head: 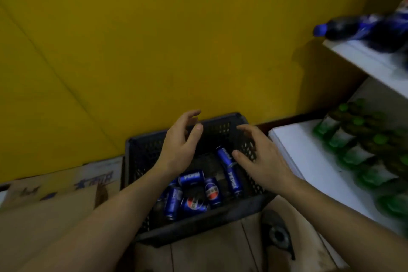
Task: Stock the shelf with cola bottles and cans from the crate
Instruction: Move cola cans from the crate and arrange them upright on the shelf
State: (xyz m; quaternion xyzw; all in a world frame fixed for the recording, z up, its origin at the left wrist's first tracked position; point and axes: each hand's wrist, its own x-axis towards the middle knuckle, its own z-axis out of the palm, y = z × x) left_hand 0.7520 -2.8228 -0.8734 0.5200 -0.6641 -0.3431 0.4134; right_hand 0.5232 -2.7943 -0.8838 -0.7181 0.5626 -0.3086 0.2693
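Observation:
A dark perforated crate (141, 146) stands on the floor against the yellow wall. Several blue cola cans (192, 178) lie loose on its bottom. My left hand (180, 146) hovers over the crate's far left part, fingers relaxed and empty. My right hand (260, 157) hovers over the right side, fingers spread, just above a slanted can (225, 155), holding nothing. Dark cola bottles with blue caps (344, 28) lie blurred on the upper white shelf (364, 59) at the right.
The lower white shelf (304, 161) to the right of the crate carries several green bottles (357, 152). Cardboard boxes (55, 196) stand left of the crate. A dark round object (278, 234) lies on the wooden floor near the crate's front right corner.

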